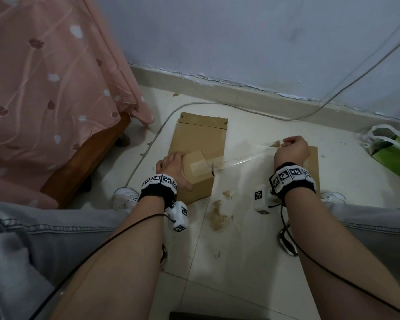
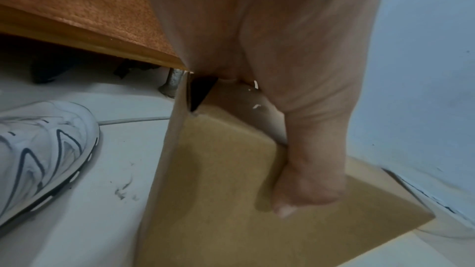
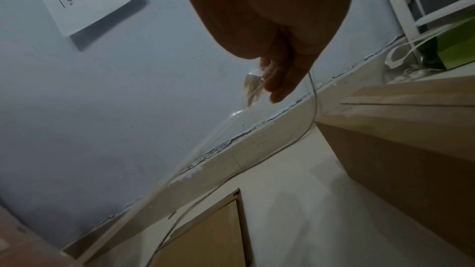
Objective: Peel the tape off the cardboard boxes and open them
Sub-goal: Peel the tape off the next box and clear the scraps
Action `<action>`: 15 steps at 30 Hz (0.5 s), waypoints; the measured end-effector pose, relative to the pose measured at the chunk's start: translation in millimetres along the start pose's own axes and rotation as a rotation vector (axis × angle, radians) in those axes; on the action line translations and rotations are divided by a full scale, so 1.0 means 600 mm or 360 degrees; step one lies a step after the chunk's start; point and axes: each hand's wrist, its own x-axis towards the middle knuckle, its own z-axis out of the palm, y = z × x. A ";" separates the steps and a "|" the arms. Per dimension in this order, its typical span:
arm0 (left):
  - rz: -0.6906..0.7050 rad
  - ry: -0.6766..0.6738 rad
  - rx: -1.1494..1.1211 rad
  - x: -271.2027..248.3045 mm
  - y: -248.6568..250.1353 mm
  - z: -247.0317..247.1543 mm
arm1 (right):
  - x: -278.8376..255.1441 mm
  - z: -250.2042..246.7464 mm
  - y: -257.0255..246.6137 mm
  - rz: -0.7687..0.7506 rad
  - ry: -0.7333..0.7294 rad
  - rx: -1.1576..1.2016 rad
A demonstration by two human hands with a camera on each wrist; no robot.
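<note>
A long brown cardboard box (image 1: 198, 144) lies on the white tiled floor in the head view. My left hand (image 1: 172, 166) holds its near left corner, thumb down the near face; in the left wrist view that thumb (image 2: 306, 188) presses the box (image 2: 218, 200). A strip of clear tape (image 1: 245, 158) stretches from the box's near right edge to my right hand (image 1: 291, 150), which pinches its torn end. In the right wrist view the fingers (image 3: 279, 80) pinch the tape end (image 3: 253, 88). A second box (image 1: 313, 165) lies under my right wrist.
A bed with a pink flowered cover (image 1: 49, 88) and wooden frame (image 1: 79, 162) stands at left. A grey cable (image 1: 217, 103) runs along the floor by the wall. A green bag (image 1: 393, 148) sits at right. Torn tape scraps (image 1: 217, 215) lie between my white shoes (image 1: 125, 198).
</note>
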 end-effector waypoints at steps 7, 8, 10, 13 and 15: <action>0.0029 -0.0026 0.0002 -0.006 0.000 0.003 | 0.008 0.007 0.029 0.0116 0.0035 -0.0073; 0.0035 -0.0024 0.0000 -0.007 0.002 0.003 | 0.010 0.002 0.026 0.0131 0.0005 -0.0112; 0.0019 -0.0025 0.0005 -0.007 -0.003 0.000 | 0.026 -0.016 0.025 0.0153 0.0080 -0.0103; -0.0064 -0.0016 0.0006 -0.006 -0.026 -0.015 | 0.071 -0.053 0.016 0.0212 0.0259 0.0015; -0.0071 -0.0006 -0.0012 -0.005 -0.034 -0.022 | 0.083 -0.067 0.001 0.0182 0.0226 -0.0005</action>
